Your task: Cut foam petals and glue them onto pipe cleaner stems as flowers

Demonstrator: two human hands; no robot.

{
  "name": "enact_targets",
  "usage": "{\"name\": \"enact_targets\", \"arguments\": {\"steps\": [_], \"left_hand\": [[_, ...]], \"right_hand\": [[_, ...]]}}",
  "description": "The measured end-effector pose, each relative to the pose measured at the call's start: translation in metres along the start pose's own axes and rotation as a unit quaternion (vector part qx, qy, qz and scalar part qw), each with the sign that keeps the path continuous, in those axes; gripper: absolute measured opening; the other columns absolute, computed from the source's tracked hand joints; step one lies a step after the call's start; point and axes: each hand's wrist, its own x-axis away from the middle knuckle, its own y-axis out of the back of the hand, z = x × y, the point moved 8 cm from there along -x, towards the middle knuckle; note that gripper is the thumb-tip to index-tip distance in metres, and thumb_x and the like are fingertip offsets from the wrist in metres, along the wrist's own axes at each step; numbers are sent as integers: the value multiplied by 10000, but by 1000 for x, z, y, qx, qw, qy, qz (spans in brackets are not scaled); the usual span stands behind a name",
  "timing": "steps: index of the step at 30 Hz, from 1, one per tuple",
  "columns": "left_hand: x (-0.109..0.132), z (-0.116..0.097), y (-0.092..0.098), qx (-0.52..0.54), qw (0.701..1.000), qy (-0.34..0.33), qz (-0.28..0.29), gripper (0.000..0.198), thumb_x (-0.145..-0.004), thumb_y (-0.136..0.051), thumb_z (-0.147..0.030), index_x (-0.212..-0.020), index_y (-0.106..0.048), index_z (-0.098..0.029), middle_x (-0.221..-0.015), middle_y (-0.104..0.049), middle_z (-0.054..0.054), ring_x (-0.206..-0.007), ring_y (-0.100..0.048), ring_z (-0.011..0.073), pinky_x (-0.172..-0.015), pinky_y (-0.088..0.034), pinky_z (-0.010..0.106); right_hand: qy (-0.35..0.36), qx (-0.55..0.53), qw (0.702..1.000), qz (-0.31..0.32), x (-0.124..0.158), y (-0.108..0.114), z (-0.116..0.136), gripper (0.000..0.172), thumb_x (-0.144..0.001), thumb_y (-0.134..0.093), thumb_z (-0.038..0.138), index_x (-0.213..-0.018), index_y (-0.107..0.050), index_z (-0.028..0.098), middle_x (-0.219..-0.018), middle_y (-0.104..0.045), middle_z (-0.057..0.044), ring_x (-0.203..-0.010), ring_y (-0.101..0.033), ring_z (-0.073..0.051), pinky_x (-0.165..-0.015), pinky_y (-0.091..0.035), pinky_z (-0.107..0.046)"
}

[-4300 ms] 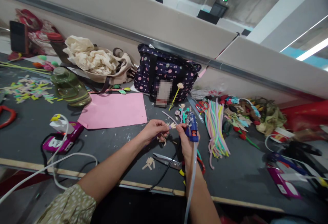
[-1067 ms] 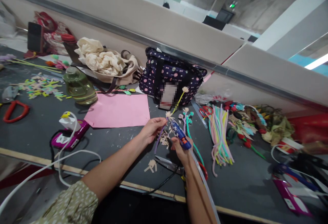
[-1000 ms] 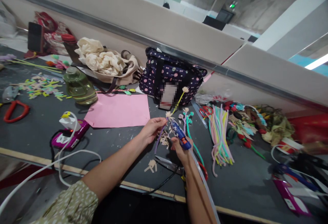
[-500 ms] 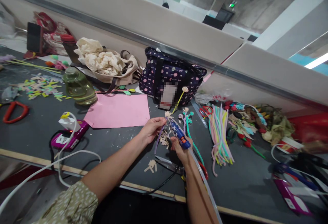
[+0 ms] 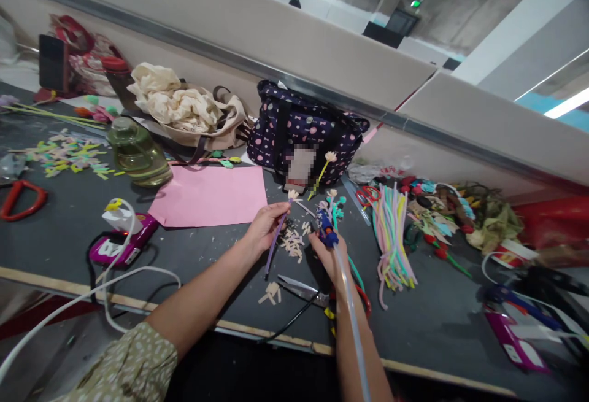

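Between thumb and fingers of my left hand [image 5: 269,225] is a purple pipe cleaner stem [image 5: 275,246] with a small cream flower at its upper end. My right hand [image 5: 329,255] is closed around a blue hot glue gun [image 5: 327,230], a clear glue stick trailing from its back over my forearm. The gun points away from me, apart from the flower. Below and between the hands lie small cream cut pieces [image 5: 292,243] and scissors [image 5: 301,289], partly hidden by my right wrist. Behind the gun are teal and purple pipe cleaner flowers [image 5: 338,204].
A bundle of pastel pipe cleaners [image 5: 394,236] lies to the right. Pink paper [image 5: 211,196], a green water bottle [image 5: 137,153] and a purple power strip [image 5: 124,245] with a white cable are on the left. A dark patterned bag [image 5: 304,132] stands behind. Another glue gun [image 5: 519,307] rests far right.
My hands have moved apart. The glue gun has swung away from the flower to point forward, and the left hand with the stem has shifted slightly left.
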Motion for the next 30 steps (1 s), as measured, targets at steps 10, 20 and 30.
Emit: {"name": "enact_targets", "arguments": {"steps": [10, 20, 30], "left_hand": [[-2, -1, 5, -14, 999, -25, -16, 168, -624, -754, -181, -731, -649, -103, -581, -598, -13, -383, -441, 29, -348, -313, 151], [-2, -3, 6, -12, 999, -30, -20, 202, -612, -773, -219, -721, -644, -109, -585, -602, -12, -395, -457, 35, -361, -333, 160], [-2, -3, 8, -13, 999, -36, -30, 220, -606, -780, -224, -746, -653, -111, -581, -602, -17, -385, -440, 29, -367, -325, 165]], "right_hand": [[14, 111, 991, 70, 0, -20, -15, 184, -732, -552, 309, -896, -533, 226, -763, -619, -12, -660, -576, -173, -616, -427, -270], [34, 142, 974, 174, 10, -32, 0, 242, -714, -607, 311, -907, -489, 224, -813, -624, -12, -705, -575, -173, -625, -385, -243], [64, 145, 974, 164, 8, -32, -1, 160, -763, -514, 277, -901, -455, 221, -760, -595, -4, -651, -554, -163, -588, -364, -230]]}}
